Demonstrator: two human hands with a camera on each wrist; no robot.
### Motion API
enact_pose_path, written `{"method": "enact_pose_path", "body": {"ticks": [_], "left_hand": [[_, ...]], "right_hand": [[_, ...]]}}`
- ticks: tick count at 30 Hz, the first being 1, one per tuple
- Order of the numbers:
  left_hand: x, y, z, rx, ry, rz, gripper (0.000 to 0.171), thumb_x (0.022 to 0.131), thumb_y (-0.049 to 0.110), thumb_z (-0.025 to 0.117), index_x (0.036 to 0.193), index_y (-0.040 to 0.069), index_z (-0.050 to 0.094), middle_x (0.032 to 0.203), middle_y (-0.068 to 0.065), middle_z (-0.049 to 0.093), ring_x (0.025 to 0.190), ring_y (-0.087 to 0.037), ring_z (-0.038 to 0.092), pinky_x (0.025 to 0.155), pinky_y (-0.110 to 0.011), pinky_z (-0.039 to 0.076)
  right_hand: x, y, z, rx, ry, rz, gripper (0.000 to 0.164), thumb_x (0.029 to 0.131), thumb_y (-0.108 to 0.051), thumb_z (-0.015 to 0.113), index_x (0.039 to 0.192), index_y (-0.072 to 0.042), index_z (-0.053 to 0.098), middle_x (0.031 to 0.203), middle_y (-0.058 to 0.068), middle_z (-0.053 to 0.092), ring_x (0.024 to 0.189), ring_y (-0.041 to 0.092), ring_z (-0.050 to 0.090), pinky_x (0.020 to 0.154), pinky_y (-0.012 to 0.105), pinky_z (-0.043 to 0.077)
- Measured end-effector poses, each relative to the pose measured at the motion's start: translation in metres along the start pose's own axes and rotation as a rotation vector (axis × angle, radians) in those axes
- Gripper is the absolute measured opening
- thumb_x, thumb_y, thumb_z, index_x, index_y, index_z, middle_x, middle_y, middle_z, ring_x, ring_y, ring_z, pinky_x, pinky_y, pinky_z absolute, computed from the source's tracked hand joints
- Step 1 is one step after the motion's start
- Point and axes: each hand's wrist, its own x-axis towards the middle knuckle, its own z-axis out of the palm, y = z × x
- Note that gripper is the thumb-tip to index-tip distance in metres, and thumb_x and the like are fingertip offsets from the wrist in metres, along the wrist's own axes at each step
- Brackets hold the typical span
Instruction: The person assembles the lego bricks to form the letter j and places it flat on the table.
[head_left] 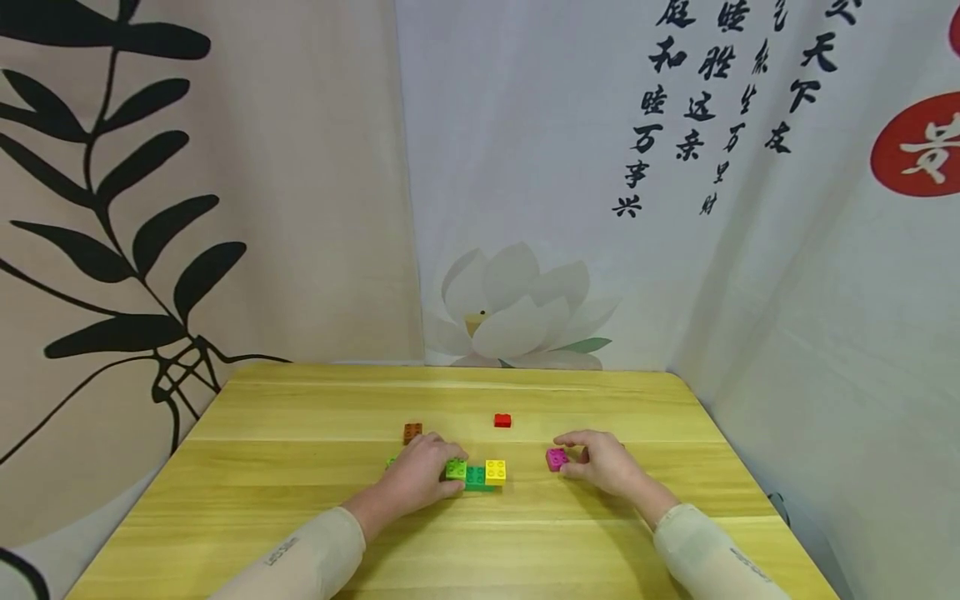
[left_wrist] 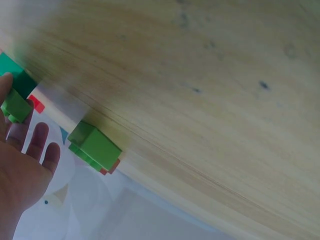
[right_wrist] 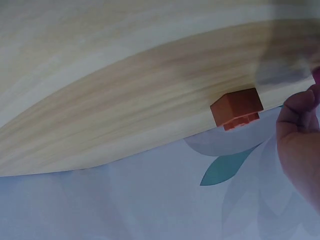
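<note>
In the head view, my left hand (head_left: 423, 471) grips a lime green toy brick (head_left: 456, 469) between thumb and fingers. That brick sits at the left end of a small build, with a green brick (head_left: 476, 478) in the middle and a yellow brick (head_left: 495, 472) on the right. My right hand (head_left: 606, 463) pinches a magenta brick (head_left: 557, 459) to the right of the build. At the right wrist view's edge, only a sliver of the magenta brick (right_wrist: 316, 76) shows past the fingertips.
Behind my left hand stands a brown brick (head_left: 412, 432); a red brick (head_left: 502, 421) lies farther back. Another green brick (left_wrist: 97, 146) is near the left hand, mostly hidden in the head view. An orange-brown brick (right_wrist: 237, 108) stands beside the right hand. The wooden table (head_left: 300, 400) meets hanging cloth.
</note>
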Motion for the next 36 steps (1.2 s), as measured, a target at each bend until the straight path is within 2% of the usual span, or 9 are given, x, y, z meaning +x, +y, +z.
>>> {"method": "enact_pose_path", "body": {"ticks": [10,18,23,28,36], "left_hand": [[0.001,0.001,0.0,0.006,0.016,0.014,0.04,0.086,0.034,0.091,0.12,0.016,0.078,0.113,0.003,0.08,0.103,-0.017,0.064,0.095,-0.043,0.054],[0.001,0.001,-0.001,0.003,0.012,0.01,0.04,0.087,0.034,0.091,0.12,0.016,0.078,0.112,0.003,0.08,0.104,-0.018,0.064,0.095,-0.043,0.054],[0.001,0.001,-0.002,0.001,0.017,0.01,0.04,0.087,0.034,0.091,0.12,0.016,0.079,0.112,0.003,0.08,0.103,-0.018,0.063,0.093,-0.041,0.054],[0.0,0.0,-0.001,-0.001,0.014,0.011,0.04,0.087,0.034,0.09,0.121,0.015,0.078,0.114,0.002,0.08,0.105,-0.018,0.064,0.094,-0.042,0.054],[0.0,-0.001,0.0,-0.003,0.018,0.014,0.041,0.087,0.033,0.091,0.121,0.015,0.078,0.114,0.002,0.08,0.105,-0.019,0.064,0.094,-0.043,0.055]], "right_hand": [[0.002,-0.005,0.003,-0.058,-0.002,-0.032,0.038,0.089,-0.014,0.087,0.126,-0.014,0.079,0.117,0.004,0.078,0.076,0.008,0.054,0.068,0.022,0.048],[0.006,-0.009,0.006,-0.069,-0.003,-0.027,0.036,0.09,-0.019,0.087,0.125,-0.017,0.079,0.119,0.002,0.079,0.079,0.009,0.056,0.073,0.025,0.051],[0.009,-0.014,0.012,-0.052,-0.009,-0.022,0.037,0.091,-0.021,0.087,0.126,-0.019,0.079,0.121,0.002,0.078,0.079,0.006,0.057,0.073,0.024,0.053],[0.011,-0.019,0.019,-0.021,-0.019,-0.037,0.037,0.092,-0.02,0.086,0.127,-0.017,0.078,0.121,0.004,0.078,0.077,0.006,0.056,0.07,0.022,0.051],[0.015,-0.03,0.028,0.012,-0.029,-0.074,0.036,0.093,-0.022,0.085,0.127,-0.015,0.078,0.123,0.005,0.078,0.082,0.007,0.058,0.076,0.022,0.053]]}}
